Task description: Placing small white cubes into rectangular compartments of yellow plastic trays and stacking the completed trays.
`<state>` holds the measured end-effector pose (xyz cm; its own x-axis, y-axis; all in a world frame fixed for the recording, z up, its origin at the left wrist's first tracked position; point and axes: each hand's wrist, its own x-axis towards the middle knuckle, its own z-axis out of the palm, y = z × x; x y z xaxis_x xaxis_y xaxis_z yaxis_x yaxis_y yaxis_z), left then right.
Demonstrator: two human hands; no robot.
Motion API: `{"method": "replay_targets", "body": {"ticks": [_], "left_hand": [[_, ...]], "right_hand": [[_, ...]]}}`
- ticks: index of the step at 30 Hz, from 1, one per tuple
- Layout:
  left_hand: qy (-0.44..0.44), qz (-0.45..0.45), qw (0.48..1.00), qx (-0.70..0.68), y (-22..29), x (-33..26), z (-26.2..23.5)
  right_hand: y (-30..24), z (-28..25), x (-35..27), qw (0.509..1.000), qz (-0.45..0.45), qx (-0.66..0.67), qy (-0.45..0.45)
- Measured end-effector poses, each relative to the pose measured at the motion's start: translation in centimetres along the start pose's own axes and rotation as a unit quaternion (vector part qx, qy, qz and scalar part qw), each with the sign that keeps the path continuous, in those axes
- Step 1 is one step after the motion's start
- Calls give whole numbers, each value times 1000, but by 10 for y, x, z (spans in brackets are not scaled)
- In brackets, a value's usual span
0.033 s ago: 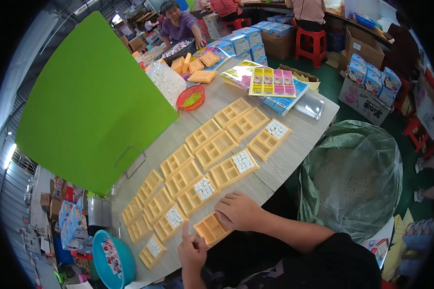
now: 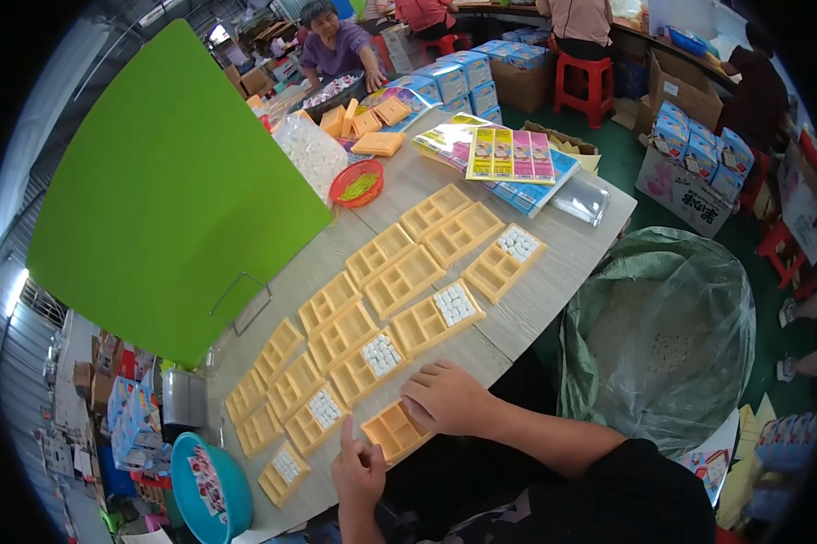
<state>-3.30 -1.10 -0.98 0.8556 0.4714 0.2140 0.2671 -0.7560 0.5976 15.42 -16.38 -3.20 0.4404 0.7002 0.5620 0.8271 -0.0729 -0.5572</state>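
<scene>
Green panel [image 2: 168, 195]: a big flat sheet standing at the left of the bench, walling off that side.
Bench [image 2: 563, 263]: a long pale top running from near left to far right, carrying nearly everything.
Clear bag [image 2: 662, 335]: a large plastic sack open on the floor at the right, just beside the bench edge, likely kept there to be within arm's reach.
Orange trays [image 2: 399, 281]: compartmented trays laid in rows along the bench, touching edge to edge; five along the near edge hold a block of small white pieces in one compartment, the rest look empty.
Printed cards [image 2: 508, 154]: bright packs stacked at the far end, next to a red basket [image 2: 356, 181].
Near tray [image 2: 395, 431]: the orange tray at the near edge, between both hands.
Right hand [image 2: 445, 396]: fingers curled and pressed together, palm down, resting on the near tray's far right corner, apparently steadying it.
Left hand [image 2: 359, 471]: forefinger stretched out, other fingers folded, tip close to the near tray's left edge; holds nothing.
</scene>
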Motion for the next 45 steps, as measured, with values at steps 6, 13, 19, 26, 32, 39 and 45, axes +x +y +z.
{"method": "replay_targets", "body": {"ticks": [6, 13, 19, 26, 32, 39, 45], "left_hand": [[-1, 98, 984, 151, 10, 14, 0], [-59, 169, 973, 143, 19, 24, 14], [-61, 157, 978, 123, 17, 27, 26], [-57, 209, 964, 157, 21, 35, 36], [-46, 206, 968, 137, 24, 35, 38], [-26, 203, 976, 73, 22, 38, 39], [-40, 218, 974, 53, 13, 40, 34]], "right_hand": [[2, 3, 3, 1000, -3, -15, 16], [3, 4, 3, 1000, -6, -27, 1], [2, 2, 2, 1000, -20, -6, 10], [0, 1, 1, 1000, -21, -23, 6], [0, 1, 2, 1000, -4, -11, 12], [1, -3, 8, 1000, 4, -16, -6], [-2, -3, 8, 999, 3, -25, -19]]}}
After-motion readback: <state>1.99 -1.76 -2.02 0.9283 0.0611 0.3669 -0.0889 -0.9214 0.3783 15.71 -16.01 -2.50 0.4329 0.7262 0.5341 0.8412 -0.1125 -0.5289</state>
